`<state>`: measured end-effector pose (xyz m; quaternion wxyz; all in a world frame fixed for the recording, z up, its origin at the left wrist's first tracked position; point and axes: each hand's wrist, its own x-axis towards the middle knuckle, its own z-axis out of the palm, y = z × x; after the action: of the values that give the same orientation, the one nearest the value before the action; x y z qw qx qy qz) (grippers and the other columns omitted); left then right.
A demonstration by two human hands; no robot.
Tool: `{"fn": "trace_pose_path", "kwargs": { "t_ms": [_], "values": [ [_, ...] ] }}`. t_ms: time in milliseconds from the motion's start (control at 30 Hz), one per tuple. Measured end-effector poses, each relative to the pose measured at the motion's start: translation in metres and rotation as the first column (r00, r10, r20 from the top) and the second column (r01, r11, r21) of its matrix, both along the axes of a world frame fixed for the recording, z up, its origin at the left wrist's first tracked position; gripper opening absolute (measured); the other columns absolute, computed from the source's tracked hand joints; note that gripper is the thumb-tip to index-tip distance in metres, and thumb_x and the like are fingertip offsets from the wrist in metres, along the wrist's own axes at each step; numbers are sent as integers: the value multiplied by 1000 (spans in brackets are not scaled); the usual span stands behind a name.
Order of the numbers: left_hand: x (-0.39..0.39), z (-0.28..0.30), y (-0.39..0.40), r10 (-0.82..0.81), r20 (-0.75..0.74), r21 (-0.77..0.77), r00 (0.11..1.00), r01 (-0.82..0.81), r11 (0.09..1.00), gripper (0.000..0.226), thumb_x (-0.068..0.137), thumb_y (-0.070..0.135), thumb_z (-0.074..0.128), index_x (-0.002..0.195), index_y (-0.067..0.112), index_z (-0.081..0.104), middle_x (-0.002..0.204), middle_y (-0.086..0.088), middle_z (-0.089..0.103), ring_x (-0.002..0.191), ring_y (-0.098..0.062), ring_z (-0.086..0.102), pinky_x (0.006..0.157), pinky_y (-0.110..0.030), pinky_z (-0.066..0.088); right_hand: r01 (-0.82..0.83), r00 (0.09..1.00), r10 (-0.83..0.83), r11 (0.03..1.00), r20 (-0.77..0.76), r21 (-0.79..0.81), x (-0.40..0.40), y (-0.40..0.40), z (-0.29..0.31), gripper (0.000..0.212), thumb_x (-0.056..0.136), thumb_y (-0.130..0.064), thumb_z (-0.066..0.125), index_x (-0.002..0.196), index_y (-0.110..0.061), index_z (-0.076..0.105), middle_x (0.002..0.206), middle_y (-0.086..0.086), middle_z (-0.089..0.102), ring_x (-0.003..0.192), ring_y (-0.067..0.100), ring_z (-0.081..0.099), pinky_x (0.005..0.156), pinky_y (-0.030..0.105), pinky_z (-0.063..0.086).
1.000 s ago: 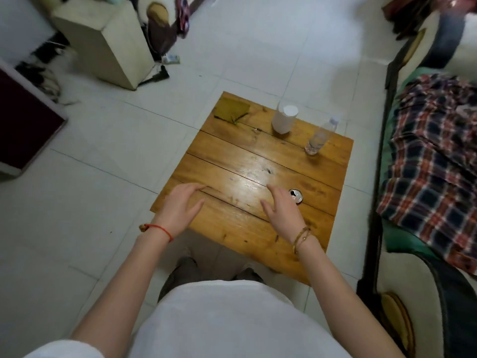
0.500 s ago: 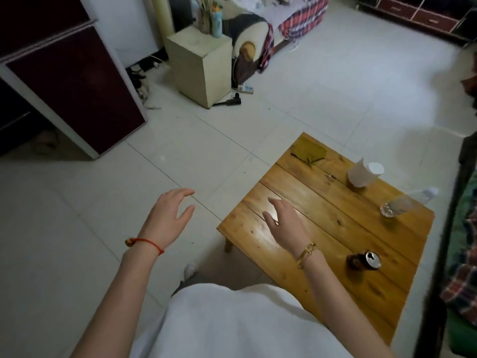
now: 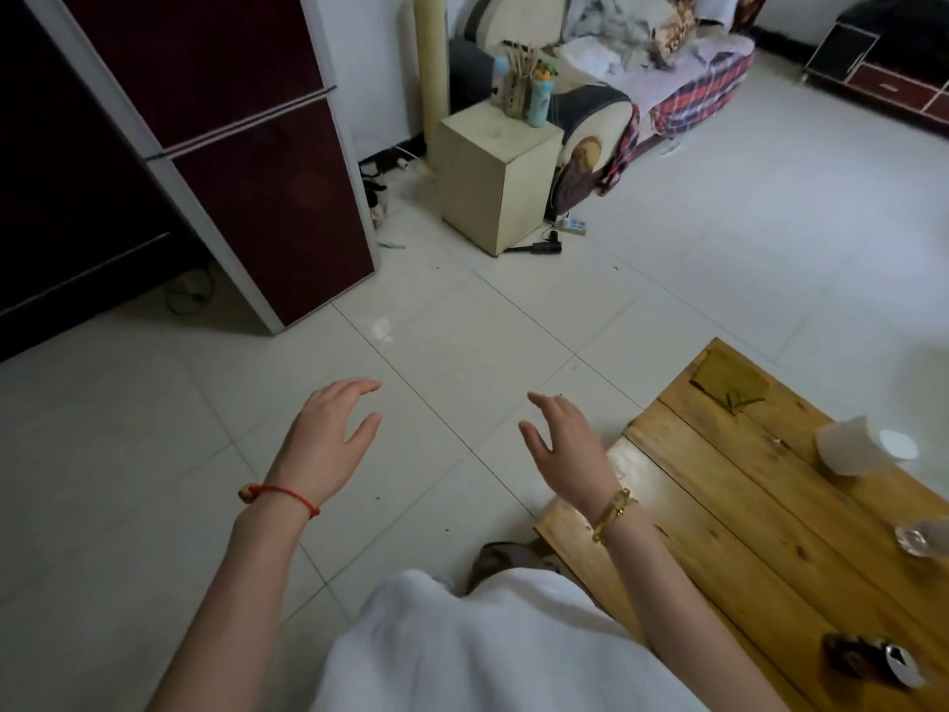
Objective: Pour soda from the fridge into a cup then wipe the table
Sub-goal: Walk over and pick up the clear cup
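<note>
- the dark red fridge (image 3: 215, 146) stands at the far left with both doors closed, on the white tiled floor (image 3: 667, 259).
- the wooden table (image 3: 744, 531) fills the lower right of the view; its near left corner lies just under the right forearm.
- a cream side cabinet (image 3: 495, 177) sits beyond the fridge, beside a sofa (image 3: 667, 69) draped with a plaid cloth.
- the left hand (image 3: 328, 439) hangs over the floor, clear of the table, fingers spread wide and relaxed, holding nothing; a red string bracelet (image 3: 280, 493) circles the wrist.
- the right hand (image 3: 565, 439) hovers just off the table's left edge, fingers loose and apart, holding nothing; a gold bracelet (image 3: 613, 513) is on the wrist.
- a white cup (image 3: 862, 447) stands near the table's far edge.
- a dark soda can (image 3: 873, 660) stands close to the table's near right part, its top open.
- a clear plastic bottle (image 3: 919, 539) is cut off by the frame's right side, between cup and can.
- a yellow-green cloth (image 3: 729, 377) lies flat at the table's far left corner.
</note>
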<state>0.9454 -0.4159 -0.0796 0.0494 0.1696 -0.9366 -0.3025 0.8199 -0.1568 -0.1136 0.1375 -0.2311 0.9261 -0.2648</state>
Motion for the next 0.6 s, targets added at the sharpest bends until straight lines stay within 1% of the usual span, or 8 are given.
{"fn": "trace_pose_path", "kwargs": {
  "t_ms": [233, 333, 433, 500, 600],
  "values": [
    [-24, -6, -47, 58, 21, 18, 998, -59, 998, 38, 95, 18, 58, 132, 16, 56, 133, -1, 57, 125, -18, 48, 107, -28, 36, -49, 999, 49, 999, -10, 19, -37, -57, -6, 45, 101, -32, 47, 141, -11, 45, 138, 7, 52, 134, 23, 42, 113, 32, 30],
    [-46, -10, -71, 70, 32, 14, 997, -71, 997, 38, 95, 19, 58, 132, 16, 56, 133, -1, 57, 125, -19, 48, 107, -29, 36, -66, 998, 66, 998, 5, 11, -61, -88, -14, 45, 100, -31, 48, 141, -11, 46, 137, 7, 53, 133, 23, 43, 113, 33, 32],
    [-78, -12, -98, 72, 41, 6, 997, -72, 997, 38, 94, 20, 58, 132, 17, 56, 132, 0, 58, 125, -18, 48, 108, -30, 37, -75, 997, 75, 997, 21, 1, -94, -117, -17, 46, 100, -32, 48, 141, -11, 46, 137, 7, 53, 134, 24, 43, 114, 34, 32],
    [-106, -10, -116, 68, 44, 5, 997, -68, 998, 38, 95, 20, 58, 133, 17, 56, 133, 1, 57, 126, -17, 48, 107, -28, 36, -64, 998, 64, 998, 17, -10, -121, -135, -16, 45, 100, -30, 49, 140, -10, 47, 135, 7, 54, 132, 24, 45, 112, 33, 33],
    [-156, -3, -147, 77, 27, -8, 997, -77, 997, 38, 94, 18, 59, 132, 15, 56, 133, 0, 57, 126, -18, 48, 106, -24, 33, -61, 998, 61, 998, 9, -21, -170, -164, -10, 44, 99, -29, 50, 139, -9, 48, 134, 8, 55, 130, 25, 46, 111, 33, 34]
  ]
}}
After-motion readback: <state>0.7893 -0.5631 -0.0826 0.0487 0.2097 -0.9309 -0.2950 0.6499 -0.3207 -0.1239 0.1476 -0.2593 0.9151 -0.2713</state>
